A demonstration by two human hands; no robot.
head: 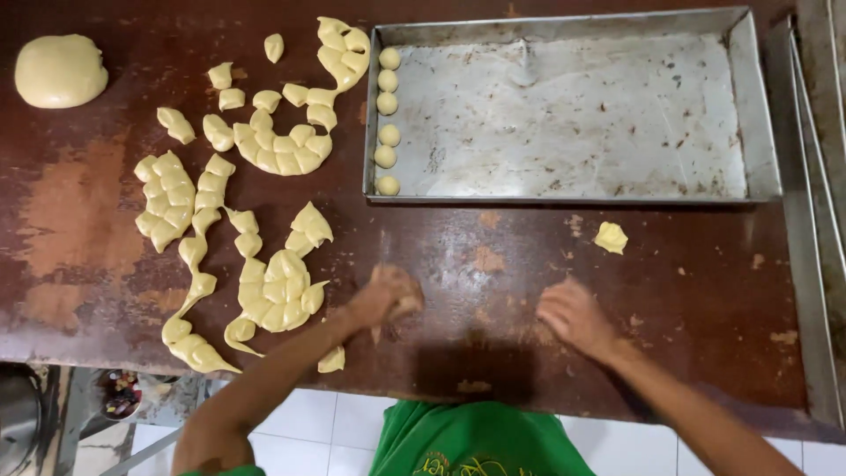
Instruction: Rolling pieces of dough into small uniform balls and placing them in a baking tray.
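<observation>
My left hand point(386, 295) presses on the dark brown table point(493, 264) with a bit of pale yellow dough under its palm, just right of the cut dough pieces point(275, 291). My right hand point(573, 316) lies palm down on the table, fingers together; anything under it is hidden. A metal baking tray point(758, 106) stands beyond both hands, with several small dough balls point(387, 123) lined along its left wall. A loose dough scrap point(610, 237) lies between the tray and my right hand.
Chains of cut dough pieces point(176, 198) spread over the table's left half. A big dough lump point(60, 70) sits at the far left corner. Another metal tray edge point(815, 176) runs along the right. White floor tiles show below the table's near edge.
</observation>
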